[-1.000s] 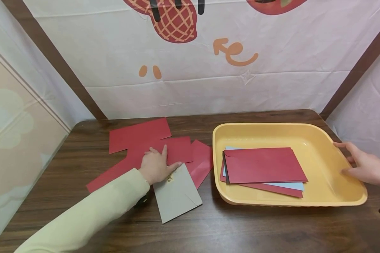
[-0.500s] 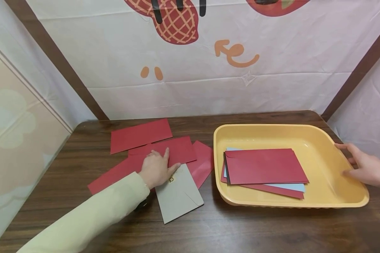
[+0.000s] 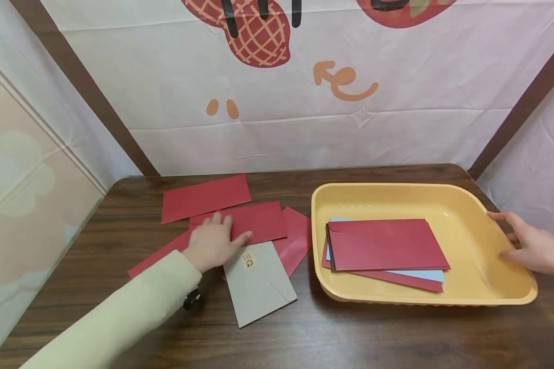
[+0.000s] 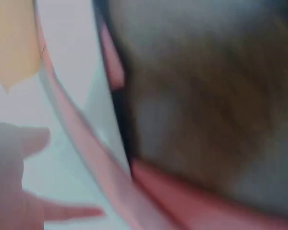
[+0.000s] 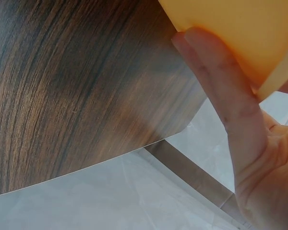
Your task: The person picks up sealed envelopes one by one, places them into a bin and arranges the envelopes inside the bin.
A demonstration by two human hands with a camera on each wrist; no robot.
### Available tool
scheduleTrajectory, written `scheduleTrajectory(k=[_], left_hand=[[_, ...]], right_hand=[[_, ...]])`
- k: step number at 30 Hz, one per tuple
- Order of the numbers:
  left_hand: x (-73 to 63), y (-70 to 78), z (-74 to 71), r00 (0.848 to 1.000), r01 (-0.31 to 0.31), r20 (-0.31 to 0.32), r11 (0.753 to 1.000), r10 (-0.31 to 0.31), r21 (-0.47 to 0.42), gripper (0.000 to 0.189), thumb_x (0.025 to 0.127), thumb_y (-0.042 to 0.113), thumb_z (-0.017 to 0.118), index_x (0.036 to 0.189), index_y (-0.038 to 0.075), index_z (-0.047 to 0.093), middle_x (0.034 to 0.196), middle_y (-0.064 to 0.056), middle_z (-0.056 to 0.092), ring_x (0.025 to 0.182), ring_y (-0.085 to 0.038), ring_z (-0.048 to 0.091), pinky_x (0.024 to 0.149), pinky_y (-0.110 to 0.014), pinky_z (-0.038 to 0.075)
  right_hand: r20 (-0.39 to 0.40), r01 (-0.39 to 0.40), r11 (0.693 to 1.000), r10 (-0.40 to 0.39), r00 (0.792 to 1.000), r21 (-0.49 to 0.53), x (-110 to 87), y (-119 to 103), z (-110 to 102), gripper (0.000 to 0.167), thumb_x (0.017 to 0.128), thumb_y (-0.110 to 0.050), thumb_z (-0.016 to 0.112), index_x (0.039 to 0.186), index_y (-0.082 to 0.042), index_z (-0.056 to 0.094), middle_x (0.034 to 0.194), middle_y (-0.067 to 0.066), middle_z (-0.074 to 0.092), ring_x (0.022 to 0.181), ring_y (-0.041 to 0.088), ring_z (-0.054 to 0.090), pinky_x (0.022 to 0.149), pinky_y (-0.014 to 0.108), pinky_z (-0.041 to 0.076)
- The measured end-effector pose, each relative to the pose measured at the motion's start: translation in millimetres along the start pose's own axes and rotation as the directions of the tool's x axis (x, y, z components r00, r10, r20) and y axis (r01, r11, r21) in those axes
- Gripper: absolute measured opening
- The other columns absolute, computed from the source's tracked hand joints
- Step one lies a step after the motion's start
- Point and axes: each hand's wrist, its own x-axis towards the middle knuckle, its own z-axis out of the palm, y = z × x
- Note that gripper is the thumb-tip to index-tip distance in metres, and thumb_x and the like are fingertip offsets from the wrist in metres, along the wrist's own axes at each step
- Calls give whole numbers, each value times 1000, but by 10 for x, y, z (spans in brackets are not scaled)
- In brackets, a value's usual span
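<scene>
My left hand [image 3: 213, 243] rests with spread fingers on the left part of a red envelope [image 3: 258, 222] in the head view. Its thumb reaches over the top end of a grey envelope [image 3: 260, 292], which bears a small gold emblem. More red envelopes lie around these: one behind [image 3: 208, 197], one partly under my forearm [image 3: 159, 253], and one to the right [image 3: 297, 238]. My right hand [image 3: 533, 248] grips the right rim of a yellow plastic tray [image 3: 482, 246]; the right wrist view shows fingers [image 5: 218, 72] along the tray's outer side. The left wrist view is blurred.
Inside the tray lies a stack of envelopes, a red one [image 3: 388, 245] on top, with light blue [image 3: 420, 275], black and red edges showing beneath. Everything stands on a dark wood-grain table [image 3: 332, 338]. A printed white cloth [image 3: 281, 138] hangs behind its back edge.
The middle red envelope has slid slightly right, and a strip of table shows between it and the back one. My left hand has then drawn left, uncovering the grey envelope's emblem.
</scene>
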Motion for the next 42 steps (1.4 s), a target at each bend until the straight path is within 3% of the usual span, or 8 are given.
scheduleTrajectory(k=[3, 5, 9, 13, 16, 25, 35, 42], left_hand=[[14, -166, -120, 991, 134, 14, 991, -134, -12, 89, 89, 66, 43, 126, -15, 45, 104, -29, 49, 67, -32, 58, 50, -39, 46], [25, -292, -180, 977, 205, 63, 979, -204, -18, 96, 86, 71, 41, 119, -19, 45, 98, -28, 48, 60, -27, 54, 50, -36, 44], [47, -494, -205, 943, 284, 205, 955, -262, -85, 98, 78, 81, 42, 104, -13, 51, 87, -20, 53, 65, -22, 52, 56, -33, 42], [73, -582, -130, 924, 319, 256, 941, -282, -113, 116, 72, 86, 43, 122, -19, 39, 82, -18, 56, 66, -22, 56, 58, -32, 43], [100, -592, -66, 923, 332, 246, 936, -296, -119, 126, 69, 87, 44, 130, -22, 26, 80, -20, 56, 64, -23, 56, 57, -32, 43], [150, -551, 2, 935, 332, 188, 930, -301, -160, 99, 67, 82, 56, 103, -9, 36, 69, -14, 51, 54, -19, 51, 52, -30, 39], [187, -551, -28, 939, 313, 212, 928, -271, -200, 90, 66, 76, 63, 97, -4, 35, 59, -6, 45, 51, -15, 44, 51, -28, 36], [161, -573, -67, 939, 332, 182, 905, -292, -265, 101, 68, 68, 70, 114, -13, 29, 66, -13, 54, 56, -21, 54, 54, -31, 41]], right_hand=[[4, -5, 1000, 5, 1000, 6, -6, -8, -3, 80, 71, 1, 74, 132, 14, 23, 107, 47, 53, 83, 50, 64, 52, 26, 47], [9, -13, 1000, 13, 1000, 8, -10, -11, -10, 81, 72, 0, 74, 133, 14, 22, 105, 46, 54, 82, 50, 64, 52, 26, 47], [12, -18, 1000, 18, 1000, 6, -10, -9, -13, 82, 72, 0, 74, 133, 14, 21, 103, 45, 56, 82, 49, 65, 51, 26, 47], [5, -7, 1000, 7, 1000, -3, 1, 1, 0, 81, 72, 0, 74, 132, 14, 23, 104, 46, 55, 82, 49, 65, 52, 27, 47], [-1, 4, 1000, -4, 1000, -7, 7, 9, 13, 79, 71, 0, 74, 131, 13, 24, 109, 47, 52, 83, 50, 64, 53, 26, 47], [10, -14, 1000, 14, 1000, 8, 11, 12, 16, 81, 71, -1, 75, 132, 13, 23, 108, 46, 52, 83, 49, 64, 53, 26, 47], [10, -15, 1000, 15, 1000, 6, 18, 17, 11, 81, 72, 0, 74, 133, 13, 23, 107, 46, 53, 82, 49, 65, 52, 26, 47], [0, -9, 1000, 9, 1000, 8, 19, 27, 19, 80, 72, 0, 74, 133, 13, 24, 108, 47, 52, 82, 49, 64, 52, 26, 47]])
